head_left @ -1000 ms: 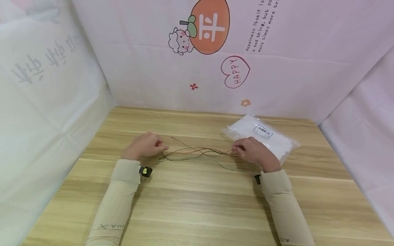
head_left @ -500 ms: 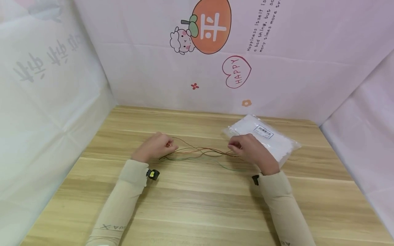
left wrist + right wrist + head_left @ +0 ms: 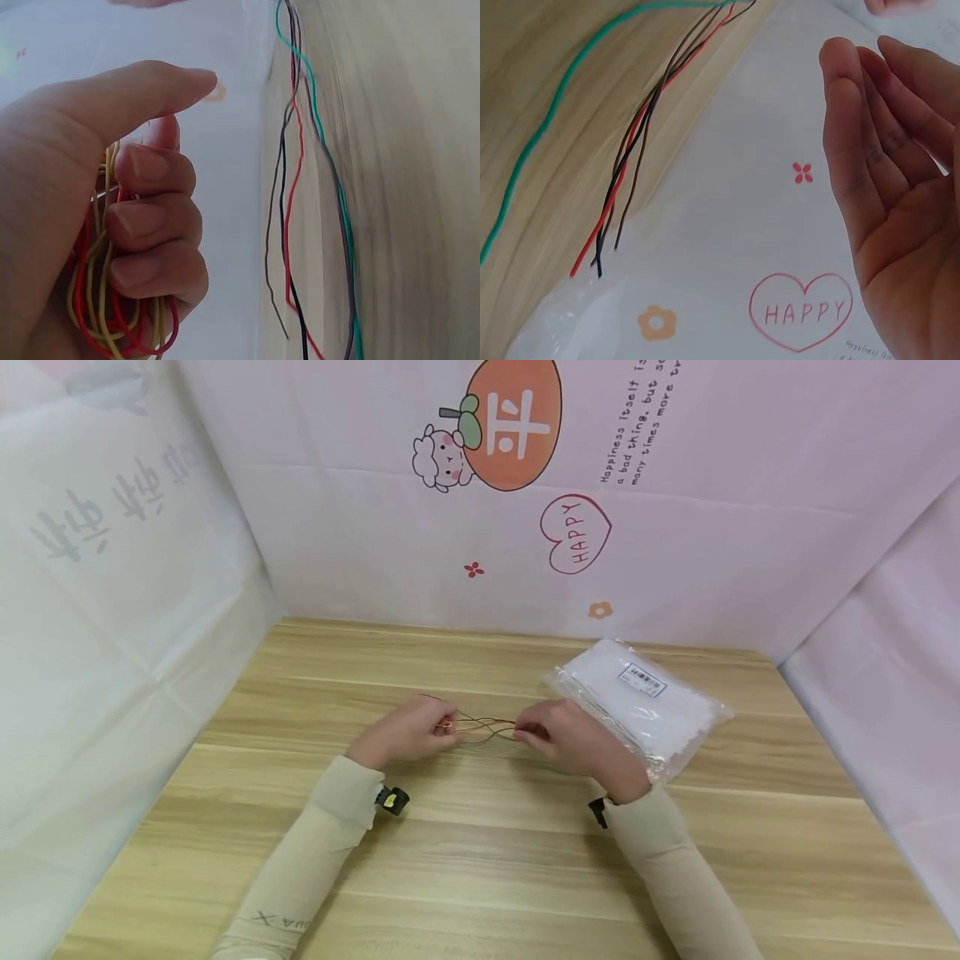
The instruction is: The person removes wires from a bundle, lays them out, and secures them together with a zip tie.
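My left hand (image 3: 408, 728) keeps several fingers curled round a looped bundle of red and yellow wire (image 3: 97, 315), while its thumb and index finger stretch forward. Beyond those fingers, loose thin wires in red, black, brown and green (image 3: 302, 150) run along the tabletop. My right hand (image 3: 566, 737) has nothing in its grasp; its fingers lie lightly bent, close together, in the right wrist view. A green wire (image 3: 555, 105) curves apart from the red, black and brown strands (image 3: 634, 124) there. From the head view, the crossing wires (image 3: 483, 727) span the short gap between both hands.
A clear plastic bag of white material (image 3: 671, 714) with a barcode label lies behind the right hand. Printed white cloth (image 3: 360, 552) walls off the back and sides of the wooden table (image 3: 480, 860).
Both hands have come toward each other over the wires, the left moving right with its wire bundle and the right moving left. The gap between them has narrowed.
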`<state>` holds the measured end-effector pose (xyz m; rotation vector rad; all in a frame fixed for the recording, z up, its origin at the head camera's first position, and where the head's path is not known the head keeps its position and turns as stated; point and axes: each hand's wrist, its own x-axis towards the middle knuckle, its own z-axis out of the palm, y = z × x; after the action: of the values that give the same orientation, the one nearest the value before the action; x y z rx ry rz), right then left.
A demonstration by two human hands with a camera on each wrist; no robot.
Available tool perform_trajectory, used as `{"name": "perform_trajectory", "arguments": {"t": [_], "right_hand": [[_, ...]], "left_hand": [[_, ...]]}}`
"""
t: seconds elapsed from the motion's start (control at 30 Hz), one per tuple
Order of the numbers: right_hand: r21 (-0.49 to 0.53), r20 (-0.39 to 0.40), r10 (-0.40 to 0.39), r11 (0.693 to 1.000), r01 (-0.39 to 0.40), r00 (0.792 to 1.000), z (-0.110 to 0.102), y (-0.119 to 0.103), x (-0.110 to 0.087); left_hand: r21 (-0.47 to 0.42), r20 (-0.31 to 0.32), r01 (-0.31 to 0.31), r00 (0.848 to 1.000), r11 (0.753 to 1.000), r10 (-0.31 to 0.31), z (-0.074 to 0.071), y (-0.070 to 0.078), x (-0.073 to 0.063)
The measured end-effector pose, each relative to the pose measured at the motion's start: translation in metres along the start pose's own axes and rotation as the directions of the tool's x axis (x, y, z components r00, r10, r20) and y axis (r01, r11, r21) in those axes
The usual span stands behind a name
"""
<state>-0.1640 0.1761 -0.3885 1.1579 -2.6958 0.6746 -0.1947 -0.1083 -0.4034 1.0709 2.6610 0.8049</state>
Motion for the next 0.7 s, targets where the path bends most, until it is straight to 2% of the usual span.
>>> {"name": "perform_trajectory", "arguments": {"t": [0.17,0.3,0.4,0.53,0.7], "right_hand": [[-0.088,-0.048,-0.089,0.993,0.084,0.995,0.006,-0.014,0.005],[-0.061,-0.056,-0.107,0.993,0.103,0.993,0.013,-0.022,0.008],[0.007,-0.06,-0.087,0.996,0.087,0.994,0.018,-0.028,0.01],[0.056,-0.078,-0.037,0.998,0.041,0.996,0.024,-0.035,0.013],[0.14,-0.081,0.084,0.988,-0.072,0.993,0.03,-0.04,0.014]], "left_hand": [[-0.037,0.019,-0.034,0.999,0.999,0.035,0.006,0.006,0.003],[-0.061,0.043,-0.06,0.997,0.996,0.062,0.01,0.014,0.004],[-0.089,0.056,-0.069,0.996,0.994,0.074,0.014,0.019,0.004],[-0.087,0.042,-0.076,0.996,0.993,0.08,0.019,0.026,0.004],[0.004,-0.007,-0.142,0.99,0.99,0.142,0.026,0.035,0.004]]}}
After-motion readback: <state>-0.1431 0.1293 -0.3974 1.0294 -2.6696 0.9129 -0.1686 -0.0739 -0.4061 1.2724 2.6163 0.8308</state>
